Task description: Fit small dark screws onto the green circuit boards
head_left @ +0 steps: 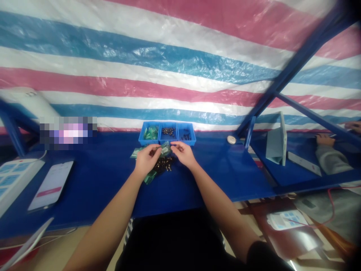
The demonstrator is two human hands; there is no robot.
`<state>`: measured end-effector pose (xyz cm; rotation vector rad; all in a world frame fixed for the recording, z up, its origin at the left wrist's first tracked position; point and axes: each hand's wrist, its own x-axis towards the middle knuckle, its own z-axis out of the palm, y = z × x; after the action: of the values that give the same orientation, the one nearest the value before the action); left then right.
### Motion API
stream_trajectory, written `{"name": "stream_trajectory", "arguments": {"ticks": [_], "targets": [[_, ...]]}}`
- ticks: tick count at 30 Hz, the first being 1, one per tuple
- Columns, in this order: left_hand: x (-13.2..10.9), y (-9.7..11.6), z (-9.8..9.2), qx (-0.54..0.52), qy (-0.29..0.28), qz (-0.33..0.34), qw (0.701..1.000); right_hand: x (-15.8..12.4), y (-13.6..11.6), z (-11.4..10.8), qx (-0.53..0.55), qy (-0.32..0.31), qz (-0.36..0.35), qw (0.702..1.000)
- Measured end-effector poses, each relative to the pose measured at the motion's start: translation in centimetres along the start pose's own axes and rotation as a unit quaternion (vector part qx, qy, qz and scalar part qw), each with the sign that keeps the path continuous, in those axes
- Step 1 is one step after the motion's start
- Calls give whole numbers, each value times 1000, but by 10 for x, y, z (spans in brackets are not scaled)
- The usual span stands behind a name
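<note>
My left hand [147, 159] and my right hand [184, 153] are close together above the blue table, fingers pinched. Between them is a small clear plastic bag [166, 149], gripped from both sides; its contents are too blurred to make out. Just below lies a loose pile of small black and brass-coloured parts [164, 164]. A green packet [150, 177] rests at the front of the pile, and another pale green packet [135, 153] sticks out beside my left hand. Behind my hands stand three joined blue bins: one with green packets [151, 132], one with small dark-and-brass parts [168, 131], one with black pieces [185, 136].
A phone [51, 185] and a white power strip [17, 177] lie at the left. A round cream-coloured object [231, 140] sits at the back right. Past the blue frame [251, 131] are a propped tablet [278, 141] and another person's hand [325, 139]. Striped sheeting [158, 86] hangs behind.
</note>
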<state>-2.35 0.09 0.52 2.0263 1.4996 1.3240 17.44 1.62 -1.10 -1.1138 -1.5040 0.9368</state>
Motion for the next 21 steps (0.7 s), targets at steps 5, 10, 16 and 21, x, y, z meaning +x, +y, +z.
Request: {"name": "stream_trajectory", "arguments": {"ticks": [5, 10, 16, 21], "targets": [[14, -10, -12, 87, 192, -64, 975, -1, 4, -2, -85, -3, -30, 996], [32, -21, -10, 164, 203, -39, 964, -4, 2, -1, -115, -38, -35, 992], [30, -25, 4, 231, 40, 33, 972, -5, -1, -4, -145, -53, -45, 987], [29, -37, 0, 242, 131, 35, 961, -3, 0, -6, -148, -47, -37, 987]]}}
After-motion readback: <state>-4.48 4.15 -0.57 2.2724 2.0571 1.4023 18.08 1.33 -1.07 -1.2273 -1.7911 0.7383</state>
